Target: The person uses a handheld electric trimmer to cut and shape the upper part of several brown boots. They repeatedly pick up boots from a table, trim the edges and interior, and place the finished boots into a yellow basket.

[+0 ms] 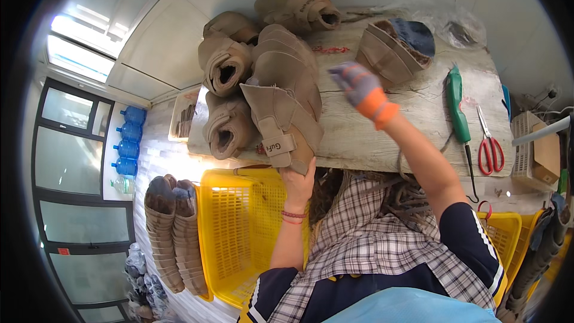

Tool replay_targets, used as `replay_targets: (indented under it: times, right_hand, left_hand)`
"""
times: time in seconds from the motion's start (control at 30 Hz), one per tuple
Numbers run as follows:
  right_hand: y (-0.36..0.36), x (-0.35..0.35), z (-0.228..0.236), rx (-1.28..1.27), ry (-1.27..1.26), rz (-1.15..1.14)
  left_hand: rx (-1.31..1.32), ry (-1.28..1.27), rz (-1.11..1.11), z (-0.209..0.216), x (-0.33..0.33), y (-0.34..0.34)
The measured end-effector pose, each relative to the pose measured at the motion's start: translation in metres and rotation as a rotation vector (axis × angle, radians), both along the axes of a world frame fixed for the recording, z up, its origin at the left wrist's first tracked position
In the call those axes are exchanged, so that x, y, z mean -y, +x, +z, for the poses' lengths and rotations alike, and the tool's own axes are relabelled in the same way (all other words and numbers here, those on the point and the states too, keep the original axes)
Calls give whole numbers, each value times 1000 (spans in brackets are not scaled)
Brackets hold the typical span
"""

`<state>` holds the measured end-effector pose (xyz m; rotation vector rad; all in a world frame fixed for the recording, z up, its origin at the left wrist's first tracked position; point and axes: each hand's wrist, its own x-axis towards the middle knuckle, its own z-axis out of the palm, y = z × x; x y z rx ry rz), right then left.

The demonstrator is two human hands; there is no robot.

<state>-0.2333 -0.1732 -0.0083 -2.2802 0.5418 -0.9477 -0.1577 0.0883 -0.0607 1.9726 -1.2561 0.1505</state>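
My bare left hand [298, 183], with red bands at the wrist, grips the lower end of a tan shoe upper [281, 116] at the table's near edge. This upper has a strap with printing and leans against a nested stack of tan uppers [284, 54]. Over the middle of the table is my right hand [362, 93] in a grey and orange glove. Its fingers are smeared by motion, and nothing shows clearly in them. Just beyond it stand several nested uppers [388, 57] with a fleecy brown lining and a dark blue piece inside.
Rolled tan uppers [226, 66] lie at the table's left. A green corded hand tool [458, 104] and red-handled scissors [490, 146] are on the right. Below the table stands a yellow crate [224, 233], beside stacked uppers [161, 233] on the floor. Strips hang near my lap.
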Motion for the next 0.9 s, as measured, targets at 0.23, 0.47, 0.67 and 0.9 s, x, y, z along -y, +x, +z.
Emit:
replay_targets:
  times: [0.23,0.47,0.67,0.9]
  right_hand:
    - [129,76,-62,308,1406,1]
    - [87,59,-50,243,1402,440]
    - [9,23,3,41,971,567]
    - [-25,-13,53,150,813,658]
  left_hand:
    - [-220,-115,-50,16,5,3]
    - [-613,-208,61,63,-61,17]
    - [-920,-521,-122,94,-95,33]
    - [-1362,-602,-297,96,-99,71]
